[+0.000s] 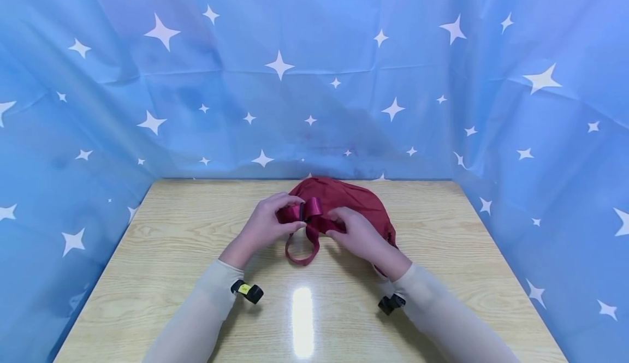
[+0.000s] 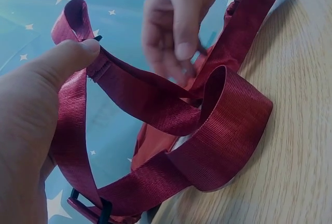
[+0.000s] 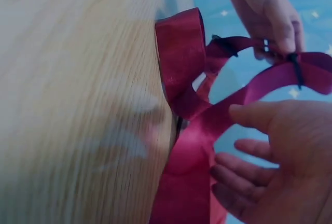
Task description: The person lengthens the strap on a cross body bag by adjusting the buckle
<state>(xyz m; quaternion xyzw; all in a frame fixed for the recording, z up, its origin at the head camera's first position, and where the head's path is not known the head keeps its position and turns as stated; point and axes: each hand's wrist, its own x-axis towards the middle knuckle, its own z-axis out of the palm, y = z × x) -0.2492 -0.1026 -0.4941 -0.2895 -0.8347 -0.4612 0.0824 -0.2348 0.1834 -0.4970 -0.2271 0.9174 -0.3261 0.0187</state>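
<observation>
Head view shows a dark red, soft fabric bag [image 1: 349, 199] at the far side of the pale wood-grain table [image 1: 147, 265], its glossy crimson webbing strap [image 2: 150, 105] looped in front. Adjusting this strap at a narrow black slider [image 3: 296, 71] appears to be the step in hand; next likely calls for steadying the slider while drawing slack through. The left hand [image 1: 267, 218] pinches the strap beside the slider; the right hand [image 1: 357, 234] is loosely spread, thumb at the strap's edge, contact uncertain.
</observation>
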